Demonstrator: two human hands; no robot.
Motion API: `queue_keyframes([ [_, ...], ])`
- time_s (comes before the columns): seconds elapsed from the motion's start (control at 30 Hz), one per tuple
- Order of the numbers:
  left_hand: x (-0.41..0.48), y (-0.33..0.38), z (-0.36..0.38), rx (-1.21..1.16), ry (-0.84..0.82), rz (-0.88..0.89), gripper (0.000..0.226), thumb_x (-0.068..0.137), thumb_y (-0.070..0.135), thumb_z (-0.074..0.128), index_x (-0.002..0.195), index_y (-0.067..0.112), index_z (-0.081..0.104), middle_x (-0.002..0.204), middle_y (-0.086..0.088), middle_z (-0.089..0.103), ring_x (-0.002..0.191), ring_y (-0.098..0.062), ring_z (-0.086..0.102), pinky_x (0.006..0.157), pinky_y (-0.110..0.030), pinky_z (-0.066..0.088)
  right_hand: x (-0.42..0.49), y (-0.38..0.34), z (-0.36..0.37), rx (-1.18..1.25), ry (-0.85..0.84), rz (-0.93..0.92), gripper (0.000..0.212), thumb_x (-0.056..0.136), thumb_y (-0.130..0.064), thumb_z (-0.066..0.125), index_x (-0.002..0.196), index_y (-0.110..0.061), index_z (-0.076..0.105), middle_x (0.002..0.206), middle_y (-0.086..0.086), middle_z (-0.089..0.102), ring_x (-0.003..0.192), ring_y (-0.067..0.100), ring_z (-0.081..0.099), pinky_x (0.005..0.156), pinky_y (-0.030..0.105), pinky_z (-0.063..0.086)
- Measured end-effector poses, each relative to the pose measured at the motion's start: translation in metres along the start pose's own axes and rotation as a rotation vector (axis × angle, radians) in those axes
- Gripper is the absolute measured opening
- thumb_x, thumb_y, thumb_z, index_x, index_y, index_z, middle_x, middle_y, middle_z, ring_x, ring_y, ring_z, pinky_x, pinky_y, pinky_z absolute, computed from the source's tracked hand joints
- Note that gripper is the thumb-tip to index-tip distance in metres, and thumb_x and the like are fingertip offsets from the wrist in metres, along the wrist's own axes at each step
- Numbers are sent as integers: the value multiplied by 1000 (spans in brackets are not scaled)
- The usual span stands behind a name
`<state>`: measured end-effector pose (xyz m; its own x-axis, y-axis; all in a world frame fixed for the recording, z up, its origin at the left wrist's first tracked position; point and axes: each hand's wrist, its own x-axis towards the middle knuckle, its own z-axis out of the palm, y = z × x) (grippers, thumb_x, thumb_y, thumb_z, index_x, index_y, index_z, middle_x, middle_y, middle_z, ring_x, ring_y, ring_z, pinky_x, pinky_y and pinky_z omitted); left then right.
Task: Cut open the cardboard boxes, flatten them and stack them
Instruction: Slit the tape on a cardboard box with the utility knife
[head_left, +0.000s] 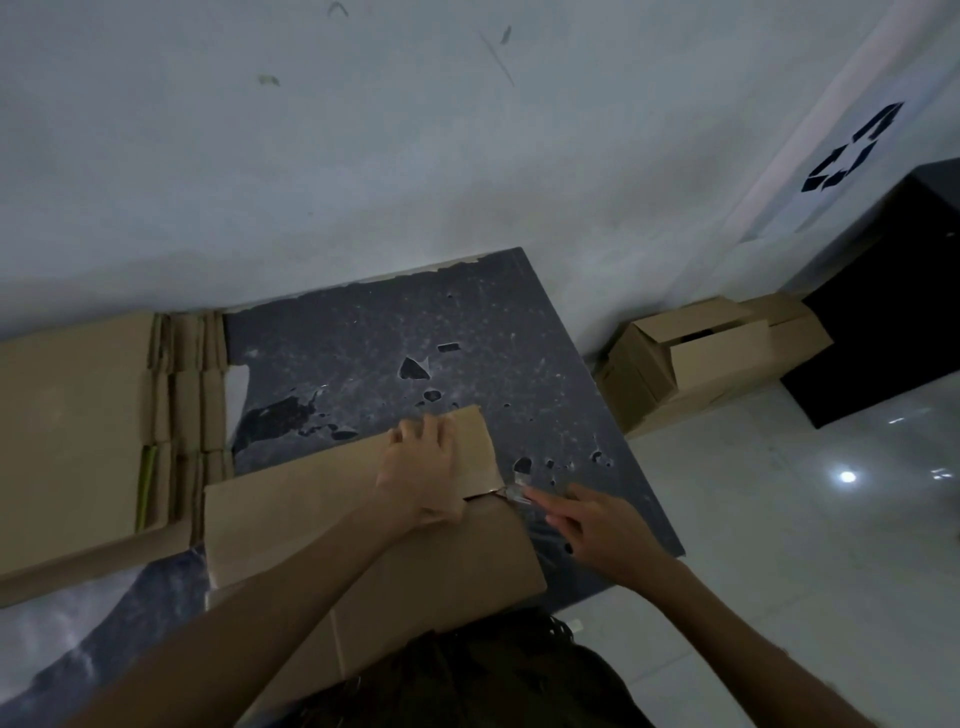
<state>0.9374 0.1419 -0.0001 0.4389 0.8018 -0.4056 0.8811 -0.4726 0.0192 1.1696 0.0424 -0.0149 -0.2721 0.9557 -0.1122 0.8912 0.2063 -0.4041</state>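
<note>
We look down on a worn, dark grey counter (467, 322) pushed into the corner of a pale wall. On its near edge lies a brown cardboard box (363, 525), its top facing us.

The left hand (423, 470) lies palm down on the box's far right flap. Its fingers (415, 434) are fairly straight and reach to the flap's far edge, pressing on the cardboard rather than gripping it.

The right hand (597, 535) comes in from the right, its fingers curled round a small cutter (517, 492). The cutter's tip touches the box at the right end of the seam, just beside the left hand's wrist. The seam there has parted a little.

At the left of the counter, against the wall, sits a stack of flattened boxes (78, 426), with its layered edges showing on the right side.

To the right, on the glossy white tiled floor (779, 519), stand more cardboard boxes (691, 353) with flaps raised, beside a black bin (893, 291). A recycling symbol (852, 150) is on the wall above it.
</note>
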Motion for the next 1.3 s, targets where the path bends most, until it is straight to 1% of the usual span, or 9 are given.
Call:
queue_keyframes([
  [0.2,5,-13,2,27,-24,120,115,75,71,53,152,14,-11,159,-17,-6,145,-40,4,118,-53,9,3,6,1,-62,-24,-40,64,89,-51,13,143,-34,42,100,4,60,70,8,45,56,12,29],
  [0.33,14,-5,-7,36,-36,121,115,71,73,57,153,21,-6,154,-15,12,136,-39,23,110,-56,24,2,0,6,-23,-16,4,63,89,-52,13,144,-35,39,98,3,59,72,11,50,61,20,39],
  [0.53,16,-17,-11,-144,-64,121,105,66,70,47,153,25,8,153,-10,19,136,-34,27,111,-50,26,1,12,-3,-19,-5,-10,57,90,-50,21,141,-38,43,91,0,61,67,8,49,55,14,34],
  [0.67,12,-14,-5,-137,-33,120,107,62,71,43,153,24,10,152,-9,17,138,-35,21,113,-52,21,21,-1,3,-11,58,-100,41,91,-36,38,123,-27,64,75,-6,58,51,1,38,48,4,17],
  [0.8,8,-18,6,-159,-8,130,109,62,74,43,154,29,4,157,-6,8,142,-31,12,117,-51,12,41,-2,7,83,-10,-175,35,95,-34,40,117,-23,65,85,3,59,58,16,54,47,26,42],
  [0.93,9,-32,7,-232,-27,163,122,51,98,34,153,36,9,161,2,-7,147,-23,-3,119,-45,0,18,34,-10,171,-160,-28,46,96,-43,36,141,-39,44,117,-6,63,95,12,61,78,27,53],
  [1.07,9,-33,23,-356,130,152,114,55,97,18,150,34,27,162,0,3,149,-23,1,115,-35,-8,7,30,-16,445,-77,202,28,94,-37,54,121,-31,53,103,-11,63,89,0,62,74,19,49],
  [1.2,10,-19,39,-286,303,115,80,73,70,49,138,25,51,154,-12,32,143,-34,24,116,-53,17,39,-4,-8,574,-43,401,25,88,-34,67,103,-17,55,92,1,60,81,14,58,68,25,47],
  [1.3,7,-12,41,-283,298,66,74,75,55,68,140,24,48,157,-10,24,146,-34,15,118,-50,11,70,-27,-3,637,-63,475,40,80,-36,76,105,-13,54,91,-1,57,82,15,56,65,22,45],
])
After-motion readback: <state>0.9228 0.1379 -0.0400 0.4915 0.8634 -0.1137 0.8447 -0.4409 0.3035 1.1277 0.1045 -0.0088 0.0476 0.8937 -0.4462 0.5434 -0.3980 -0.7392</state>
